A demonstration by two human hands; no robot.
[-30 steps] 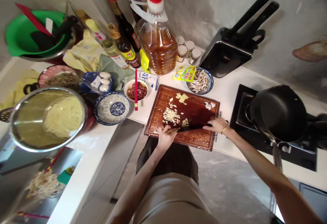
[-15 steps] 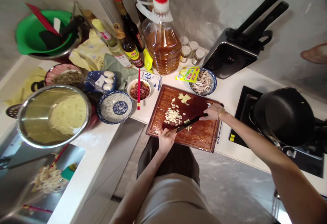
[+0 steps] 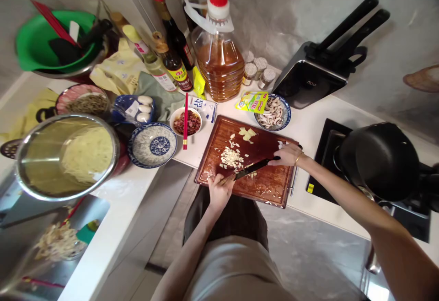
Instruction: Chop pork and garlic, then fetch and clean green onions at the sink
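Observation:
A dark knife point(image 3: 255, 167) lies slantwise over a reddish wooden cutting board point(image 3: 270, 186). My left hand point(image 3: 218, 190) is closed on its near end at the board's front edge. My right hand point(image 3: 289, 154) grips its far end by the board's right side. Chopped pale garlic pieces point(image 3: 231, 158) sit in a heap just beyond the blade. A few larger pale slices point(image 3: 247, 132) lie further back on the board.
A black pot point(image 3: 379, 160) sits on the stove to the right, and a knife block point(image 3: 308, 77) stands behind. Behind the board are a mushroom dish point(image 3: 273, 112), an oil jug point(image 3: 219, 61) and sauce bottles. To the left are a chilli bowl with red chopsticks point(image 3: 185, 122), a patterned bowl point(image 3: 152, 144) and a steel noodle bowl point(image 3: 66, 154).
The knife has swung from lying level along the board's front to a slant. My right hand moved toward the back right of the board; my left hand stayed at the front edge.

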